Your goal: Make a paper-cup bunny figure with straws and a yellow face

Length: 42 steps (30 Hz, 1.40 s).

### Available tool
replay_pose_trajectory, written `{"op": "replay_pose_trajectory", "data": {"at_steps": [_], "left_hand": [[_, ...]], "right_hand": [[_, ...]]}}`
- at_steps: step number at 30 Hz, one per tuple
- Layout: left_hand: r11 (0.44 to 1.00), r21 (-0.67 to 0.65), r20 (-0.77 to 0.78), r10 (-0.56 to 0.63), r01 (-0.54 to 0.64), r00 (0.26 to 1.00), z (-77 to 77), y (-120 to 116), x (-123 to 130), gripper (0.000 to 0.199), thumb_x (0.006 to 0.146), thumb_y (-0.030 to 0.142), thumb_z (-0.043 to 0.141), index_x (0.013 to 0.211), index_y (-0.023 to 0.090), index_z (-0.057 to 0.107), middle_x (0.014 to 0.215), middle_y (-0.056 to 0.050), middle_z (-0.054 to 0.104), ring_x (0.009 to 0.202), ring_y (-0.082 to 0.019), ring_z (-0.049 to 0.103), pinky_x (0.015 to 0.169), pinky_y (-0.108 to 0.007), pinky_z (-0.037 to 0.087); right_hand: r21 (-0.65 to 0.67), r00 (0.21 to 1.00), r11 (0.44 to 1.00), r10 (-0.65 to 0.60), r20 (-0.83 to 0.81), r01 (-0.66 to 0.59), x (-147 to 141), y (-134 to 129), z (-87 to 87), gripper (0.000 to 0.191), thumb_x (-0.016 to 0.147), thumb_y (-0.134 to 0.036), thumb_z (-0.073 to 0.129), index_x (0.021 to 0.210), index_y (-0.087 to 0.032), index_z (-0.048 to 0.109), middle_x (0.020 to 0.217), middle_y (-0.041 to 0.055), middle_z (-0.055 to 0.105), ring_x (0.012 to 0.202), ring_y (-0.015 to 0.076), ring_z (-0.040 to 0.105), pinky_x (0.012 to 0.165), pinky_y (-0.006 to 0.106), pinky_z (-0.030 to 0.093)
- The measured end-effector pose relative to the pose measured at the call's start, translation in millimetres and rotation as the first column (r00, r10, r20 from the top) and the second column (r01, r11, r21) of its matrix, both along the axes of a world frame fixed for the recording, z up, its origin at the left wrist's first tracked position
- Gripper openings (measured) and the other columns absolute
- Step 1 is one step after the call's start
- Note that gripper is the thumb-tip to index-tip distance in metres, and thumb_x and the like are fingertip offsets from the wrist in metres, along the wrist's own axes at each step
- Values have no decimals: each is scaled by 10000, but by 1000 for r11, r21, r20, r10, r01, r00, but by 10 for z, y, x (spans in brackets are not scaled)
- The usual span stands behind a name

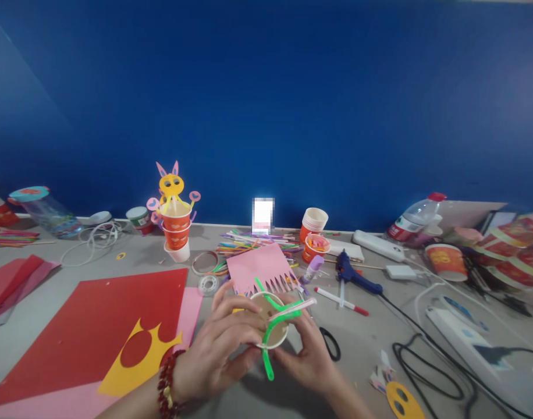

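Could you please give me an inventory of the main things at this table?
Held cup: one, pale inside, between hands
Green strips: count unclear, green, across cup
Cup figure: one, red-yellow, left rear
Stick pile: one, multicoloured, centre rear
Fringed sheet: one, pink, centre
Large sheet: one, red, left
Cutout sheet: one, yellow, left
Glue gun: one, blue, right
Clear bottle: one, red-capped, right rear
Clear jar: one, blue-lidded, left rear
Left hand: one, red-braceleted, on cup
Right hand: one, bare, on cup

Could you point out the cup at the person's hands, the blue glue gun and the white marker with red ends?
Paper cup (279,334): head view, on its inner wall.
Blue glue gun (352,276): head view, on its body.
White marker (331,295): head view, on its pale barrel.
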<state>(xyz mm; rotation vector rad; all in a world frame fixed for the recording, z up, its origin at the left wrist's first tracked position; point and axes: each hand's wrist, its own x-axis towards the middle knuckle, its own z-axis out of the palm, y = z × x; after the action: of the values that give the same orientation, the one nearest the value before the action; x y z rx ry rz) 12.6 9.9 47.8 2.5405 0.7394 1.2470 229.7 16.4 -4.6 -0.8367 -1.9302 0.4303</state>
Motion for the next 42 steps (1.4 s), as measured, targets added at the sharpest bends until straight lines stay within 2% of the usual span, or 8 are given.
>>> {"op": "replay_pose_trajectory", "data": {"at_steps": [8,14,23,30,34,38,40,42], "left_hand": [[999,-38,-28,-23,22,999,-66,3,-31,218,887,99,570,1043,251,581,1058,-12,734,1165,-198,578,1209,-548,81],[997,-66,15,-43,44,999,-128,3,-38,218,901,103,557,1061,250,572,1040,-21,739,1146,-197,584,1203,-560,103],[998,-40,38,-49,50,998,-113,-17,-14,260,883,63,565,1059,253,539,1028,-11,746,1131,-195,601,1200,-569,122],[993,-99,59,-62,67,996,-110,-14,-13,236,887,72,568,1038,251,547,1025,-19,738,1122,-197,598,1196,-570,133],[972,-201,156,-90,121,984,-106,41,-41,130,903,130,581,976,238,565,961,-23,718,1075,-195,608,1175,-551,212],[925,-304,316,-128,227,940,-84,94,-53,25,922,215,607,913,214,584,912,-44,700,1036,-208,610,1060,-501,402],[889,-352,402,-138,292,905,-66,106,-44,109,921,283,626,862,208,574,873,-46,687,995,-206,614,956,-441,490],[867,-382,444,-130,319,886,-49,107,-33,190,919,346,628,817,205,552,828,-47,665,951,-206,620,873,-403,527]], "right_hand": [[-20,1000,1000,2,31,-2,11,6,7,440,840,-318,675,1261,-252,568,1309,120,624,1212,303,598,996,405,516],[15,1000,1000,-10,20,9,8,-3,23,420,826,-319,697,1225,-256,584,1291,109,641,1204,298,606,994,401,523],[-3,999,1000,-1,41,1,16,2,-7,520,832,-257,672,1327,-263,512,1352,115,586,1248,302,568,1008,417,515],[16,999,1000,-23,25,22,2,-1,32,427,831,-274,677,1241,-264,562,1298,109,623,1190,296,610,981,404,527],[-11,1000,1000,7,-15,-7,61,3,-40,545,835,-450,695,1307,-246,515,1279,130,618,1205,314,588,1007,428,501],[-100,992,990,92,-90,-100,111,-7,-109,681,840,-587,639,1394,-247,437,1349,146,552,1287,335,505,1084,482,418],[-163,972,972,134,-193,-167,98,-5,-119,646,869,-608,580,1394,-262,432,1352,139,539,1290,326,500,1084,479,418],[-214,935,950,151,-322,-227,69,5,-112,614,898,-615,520,1395,-269,420,1339,134,536,1264,309,523,1060,457,450]]}}
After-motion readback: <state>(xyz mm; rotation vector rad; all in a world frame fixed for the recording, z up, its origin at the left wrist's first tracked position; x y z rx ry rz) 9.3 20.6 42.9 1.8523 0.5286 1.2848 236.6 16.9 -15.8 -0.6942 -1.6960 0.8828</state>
